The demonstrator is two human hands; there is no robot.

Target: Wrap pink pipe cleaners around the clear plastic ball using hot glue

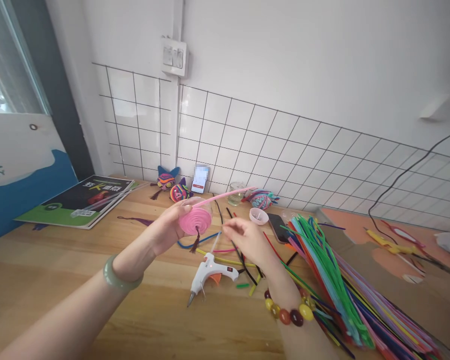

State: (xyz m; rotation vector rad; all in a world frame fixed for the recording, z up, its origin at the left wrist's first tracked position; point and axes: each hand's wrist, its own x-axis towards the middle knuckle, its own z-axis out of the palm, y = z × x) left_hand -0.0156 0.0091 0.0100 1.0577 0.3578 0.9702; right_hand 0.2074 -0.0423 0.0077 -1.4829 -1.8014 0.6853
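My left hand [168, 225] is closed on a round pink pipe-cleaner coil [195, 220], wound in rings over what looks like a clear ball. From it a loose pink pipe-cleaner end [228, 196] sticks out to the upper right, and a dark tassel [197, 241] hangs at its underside. My right hand [245, 237] is a little to the right, apart from the coil, with thumb and fingertips pinched together; anything between them is too small to make out. Below both hands a white hot glue gun [210, 274] lies on the wooden table, nozzle toward me.
Many coloured pipe cleaners [326, 270] lie at the right. Behind are a small pink bowl [258, 216], a dark phone [278, 227], a glass jar [236, 194], a lit phone [200, 179] and wrapped colourful figures [167, 179]. A yellow-handled tool [392, 245] lies far right; a magazine [86, 195] left.
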